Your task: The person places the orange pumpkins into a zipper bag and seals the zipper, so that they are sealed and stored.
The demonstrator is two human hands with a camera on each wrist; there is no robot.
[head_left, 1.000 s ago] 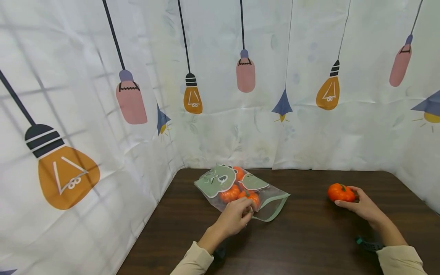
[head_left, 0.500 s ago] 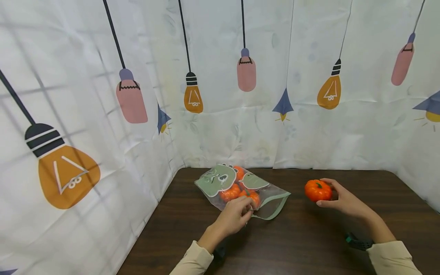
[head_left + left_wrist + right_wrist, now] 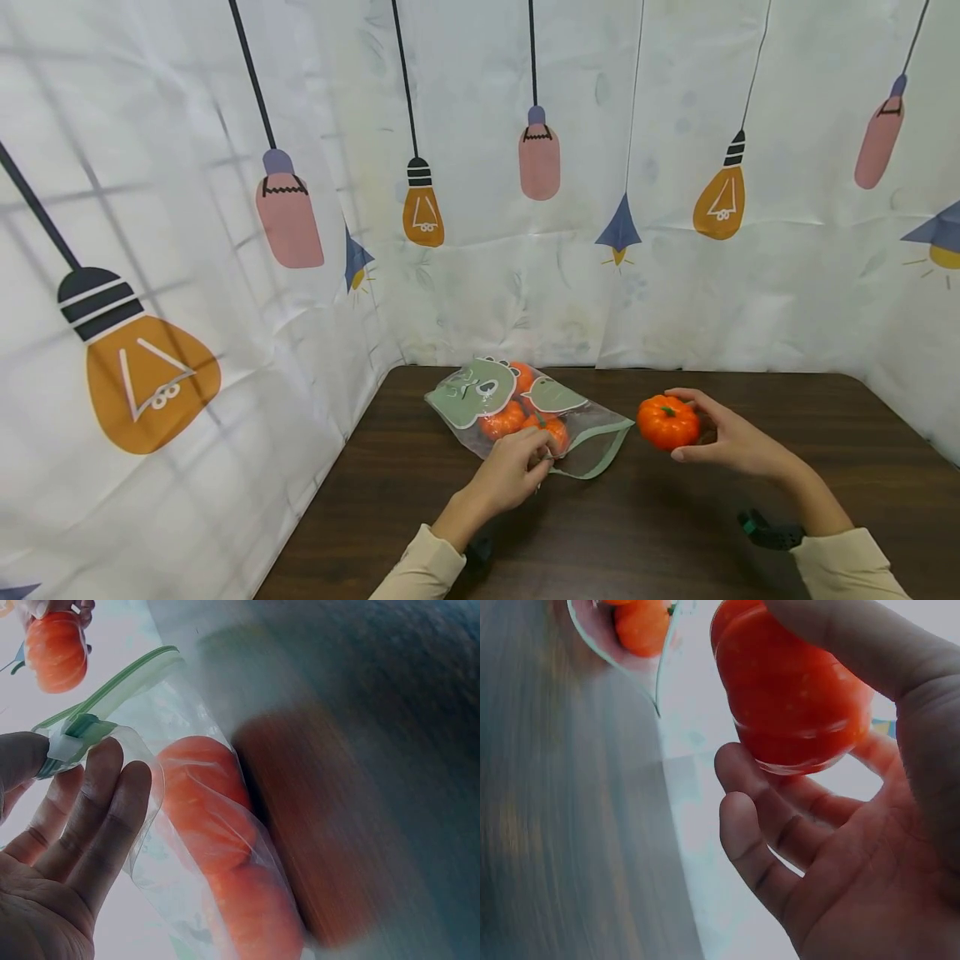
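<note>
I see left hand pinching near edge of clear green-trimmed plastic bag, likely steadying it; right hand grips glossy orange ribbed pumpkin from right.

Orange pumpkin, clear bag with green animal prints

Table: dark brown, wood-grained, far corners rounded. Clear plastic bag, printed with green animals, is set on it at far left. Orange pumpkins are seen through its wall; green-edged mouth is turned toward near right.
</note>
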